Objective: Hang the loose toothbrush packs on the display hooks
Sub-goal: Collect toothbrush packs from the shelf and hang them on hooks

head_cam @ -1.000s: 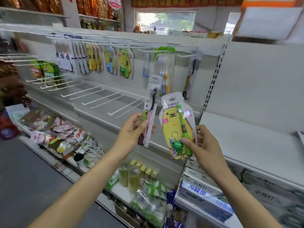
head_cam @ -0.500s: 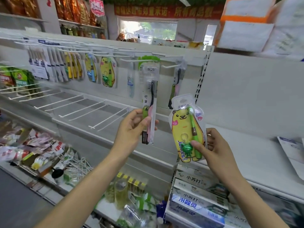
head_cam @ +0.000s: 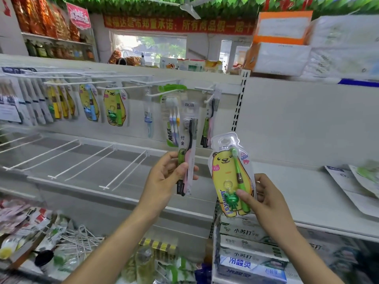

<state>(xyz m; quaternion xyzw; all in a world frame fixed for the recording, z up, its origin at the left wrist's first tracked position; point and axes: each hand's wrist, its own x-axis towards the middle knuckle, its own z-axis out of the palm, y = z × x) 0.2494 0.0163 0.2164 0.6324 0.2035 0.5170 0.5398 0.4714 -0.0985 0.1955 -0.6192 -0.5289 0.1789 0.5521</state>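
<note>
Head view: left hand (head_cam: 164,177) raised in front of the shelving, fingers and thumb curled round the lower part of a slim clear toothbrush pack (head_cam: 187,148) with a black-and-pink brush, held upright, its top just below the display hooks (head_cam: 162,93). Right hand (head_cam: 264,199) lower and to the right, thumb on the front and fingers behind, pinching the bottom of a yellow bear-shaped toothbrush pack (head_cam: 229,173) with a green brush and a small green frog charm, tilted slightly, well below the hooks. Along the upper rail, more packs already hanging: a matching yellow bear pack (head_cam: 114,107) to the left, a three-brush pack (head_cam: 171,117) behind the slim one. Below, a row of bare white wire prongs (head_cam: 82,156). Under the right hand, stacked toothpaste boxes (head_cam: 246,251).
</note>
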